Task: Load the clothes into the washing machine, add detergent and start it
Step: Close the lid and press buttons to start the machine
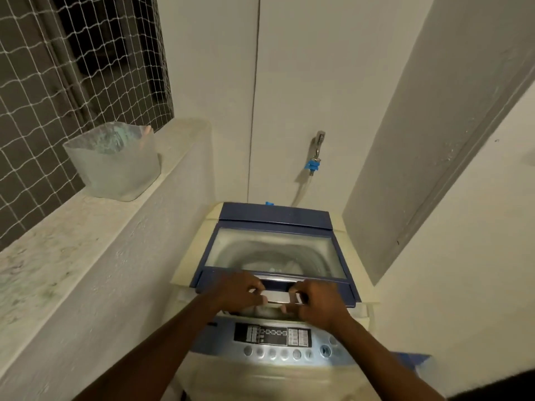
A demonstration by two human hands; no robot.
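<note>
**Both hands on the washer lid handle**

At the upper left of the frame a white net (pixel 72 68) covers a dark tiled opening. Below it a pale ledge (pixel 86 221) runs down toward the lower left, and a translucent plastic bag (pixel 115 166) with bluish-green contents sits on its far end, just beside the net.

In the lower middle stands the washing machine (pixel 260 369), cream-bodied, with a blue-framed lid (pixel 275 250) whose clear window shows the drum and something pale lying in it; what it is cannot be told. The lid's front edge appears slightly raised above the opening. The left hand (pixel 238 289) grips the left end of the silver handle (pixel 278 290) on that front edge, fingers curled round it. The right hand (pixel 318 299) grips the right end the same way, thumb underneath. Both hands are closed on the handle, close together but apart. Nearer the bottom of the frame lies the control panel (pixel 272 338), a dark display above a row of round buttons.

Above the machine, right of centre, a metal tap (pixel 318 143) with a blue connector (pixel 313 164) projects from the white wall, and a hose (pixel 301 189) drops from it behind the machine. A grey panel (pixel 419 140) slants along the right.
</note>
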